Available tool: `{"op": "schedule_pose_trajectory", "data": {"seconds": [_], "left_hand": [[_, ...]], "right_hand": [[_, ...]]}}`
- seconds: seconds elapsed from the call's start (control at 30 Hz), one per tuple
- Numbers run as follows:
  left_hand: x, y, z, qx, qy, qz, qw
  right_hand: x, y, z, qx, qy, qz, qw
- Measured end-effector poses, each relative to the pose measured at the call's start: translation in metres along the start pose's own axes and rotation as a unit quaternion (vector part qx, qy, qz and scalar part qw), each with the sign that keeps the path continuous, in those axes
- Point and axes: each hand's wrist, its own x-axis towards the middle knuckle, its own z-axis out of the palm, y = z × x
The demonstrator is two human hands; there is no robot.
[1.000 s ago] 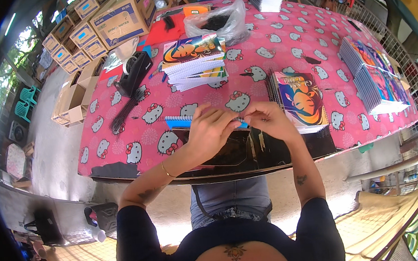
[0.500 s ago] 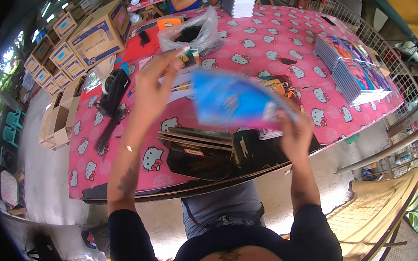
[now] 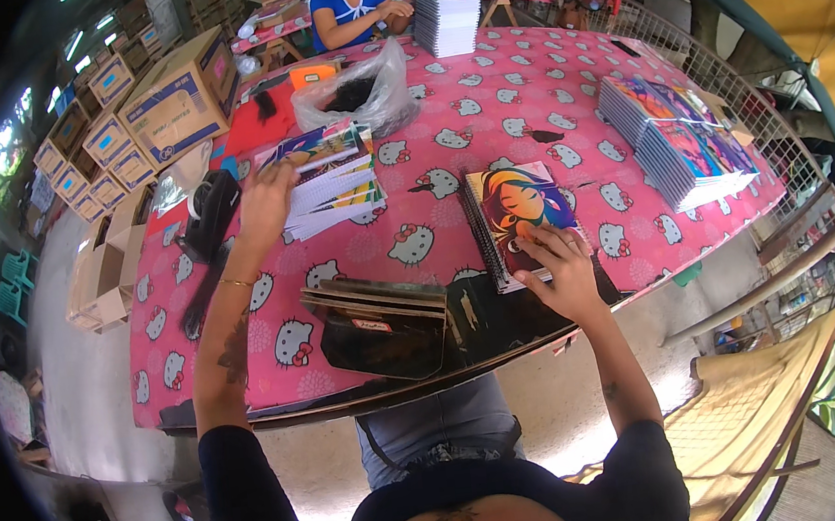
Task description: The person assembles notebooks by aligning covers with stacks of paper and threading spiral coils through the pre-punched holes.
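Observation:
My right hand (image 3: 564,271) lies with spread fingers on the lower right of a spiral notebook (image 3: 525,212). Its cover shows a face with rainbow-coloured hair, and dark coils run down its left edge. To the left, my left hand (image 3: 269,199) has its fingers bent at the edge of a fanned pile of notebooks (image 3: 330,190) with white pages and bright covers. The fingertips seem closed on one of them, though they are partly hidden. Between my arms stands a black board holder (image 3: 374,330) with upright slats at the table's near edge.
Stacked notebooks (image 3: 677,140) stand at the right, and another stack (image 3: 445,23) at the back beside a person in blue (image 3: 350,14). A plastic bag (image 3: 361,95) holds black material. A black tape dispenser (image 3: 210,215) and cardboard boxes (image 3: 176,98) are at the left.
The blurred blue sheet or cover in my right hand is no longer raised; that hand now rests on the spiral notebook. My left hand has moved left and down onto the fanned pile.

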Motion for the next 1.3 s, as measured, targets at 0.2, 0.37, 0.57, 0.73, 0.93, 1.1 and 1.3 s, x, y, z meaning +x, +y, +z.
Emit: {"op": "schedule_pose_trajectory", "data": {"seconds": [0.2, 0.37, 0.57, 0.73, 0.93, 1.1, 1.3], "left_hand": [[0.036, 0.094, -0.092, -0.08, 0.113, 0.132, 0.982], [0.029, 0.149, -0.126, -0.206, 0.007, 0.186, 0.961], [0.017, 0.15, -0.134, -0.257, -0.021, 0.19, 0.947], [0.015, 0.153, -0.14, -0.25, -0.024, 0.209, 0.945], [0.003, 0.148, -0.149, -0.18, -0.086, 0.212, 0.957], [-0.082, 0.143, -0.111, -0.026, -0.016, 0.108, 0.994], [-0.156, 0.157, -0.066, -0.428, 0.079, -0.353, 0.828]], "right_hand": [[0.035, -0.083, -0.005, 0.36, 0.132, 0.07, 0.921], [0.008, -0.103, 0.035, 0.568, 0.15, 0.212, 0.781], [-0.005, -0.121, 0.036, 0.609, 0.077, 0.199, 0.764], [-0.01, -0.131, 0.039, 0.584, 0.088, 0.23, 0.773], [-0.01, -0.134, 0.058, 0.499, 0.047, 0.174, 0.848], [0.002, -0.157, 0.06, 0.589, 0.021, 0.184, 0.787], [0.011, -0.16, 0.088, 0.55, 0.02, 0.2, 0.81]]}}
